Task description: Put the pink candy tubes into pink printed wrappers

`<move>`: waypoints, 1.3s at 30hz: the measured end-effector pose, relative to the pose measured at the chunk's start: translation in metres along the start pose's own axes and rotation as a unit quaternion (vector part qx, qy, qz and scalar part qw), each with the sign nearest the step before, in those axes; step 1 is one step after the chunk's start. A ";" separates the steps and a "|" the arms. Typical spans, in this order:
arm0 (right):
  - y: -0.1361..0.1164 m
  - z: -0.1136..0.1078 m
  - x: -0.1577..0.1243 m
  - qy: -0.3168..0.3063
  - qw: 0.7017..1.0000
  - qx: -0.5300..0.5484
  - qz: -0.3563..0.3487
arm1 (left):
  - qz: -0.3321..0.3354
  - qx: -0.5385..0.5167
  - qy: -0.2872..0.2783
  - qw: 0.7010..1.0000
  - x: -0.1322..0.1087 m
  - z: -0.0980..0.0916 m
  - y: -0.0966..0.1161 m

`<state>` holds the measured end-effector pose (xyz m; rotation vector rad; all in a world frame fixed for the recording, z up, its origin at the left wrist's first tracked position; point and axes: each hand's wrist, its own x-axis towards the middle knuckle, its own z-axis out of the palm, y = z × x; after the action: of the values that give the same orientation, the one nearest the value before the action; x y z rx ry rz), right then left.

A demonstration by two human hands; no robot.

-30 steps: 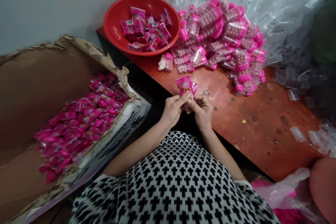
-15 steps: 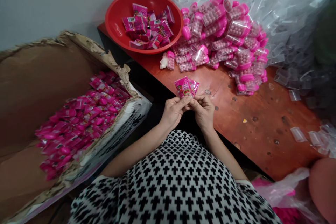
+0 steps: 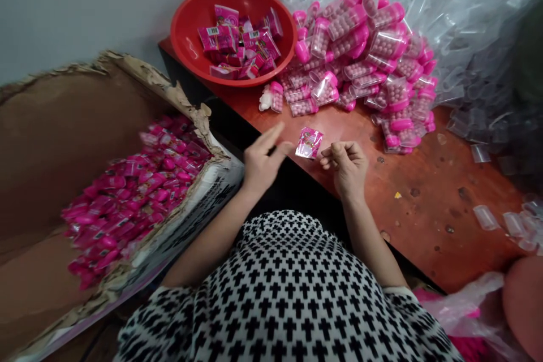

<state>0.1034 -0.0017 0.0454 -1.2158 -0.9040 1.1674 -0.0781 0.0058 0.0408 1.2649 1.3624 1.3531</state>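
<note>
Small packet (image 3: 309,143) over counter (image 3: 416,203) edge.
Glossy pink, crinkled, printed; my left grip (image 3: 263,158) spread apart, right grip (image 3: 345,167) pinched together beside it.

Torso: short-sleeved top (image 3: 288,288), white ground printed with a regular repeat of black plus-shaped crosses in offset rows. The sleeves end at the upper arms, and a white hem edge shows on the right one. Forearms, left hand (image 3: 259,163) and right hand (image 3: 348,168) are uncovered.

Soft even light, glare on clear plastic (image 3: 445,5), edges bent, left hand (image 3: 261,161) motion-blurred.
</note>
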 end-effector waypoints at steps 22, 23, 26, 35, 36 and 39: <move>0.002 -0.008 0.002 -0.003 0.990 -0.133 -0.049 | 0.158 0.231 -0.014 0.960 0.025 0.045 -0.039; 0.001 -0.009 0.001 -0.003 0.990 -0.135 -0.047 | 0.157 0.229 0.004 0.961 0.030 0.038 -0.037; 0.002 -0.008 -0.002 -0.017 0.991 -0.127 -0.031 | 0.138 0.261 0.089 0.951 0.056 0.016 -0.033; 0.005 0.006 -0.002 -0.053 0.993 -0.109 -0.010 | 0.058 0.345 0.114 0.930 0.104 0.005 -0.057; 0.005 0.005 -0.002 -0.051 0.993 -0.108 -0.009 | 0.054 0.344 0.113 0.931 0.104 0.005 -0.058; 0.003 0.000 -0.002 -0.043 0.994 -0.105 -0.006 | 0.055 0.324 0.095 0.940 0.099 0.004 -0.055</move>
<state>0.1027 -0.0035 0.0423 -1.3332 -1.1207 1.1435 -0.0962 0.1081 -0.0048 1.6832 2.0029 1.1539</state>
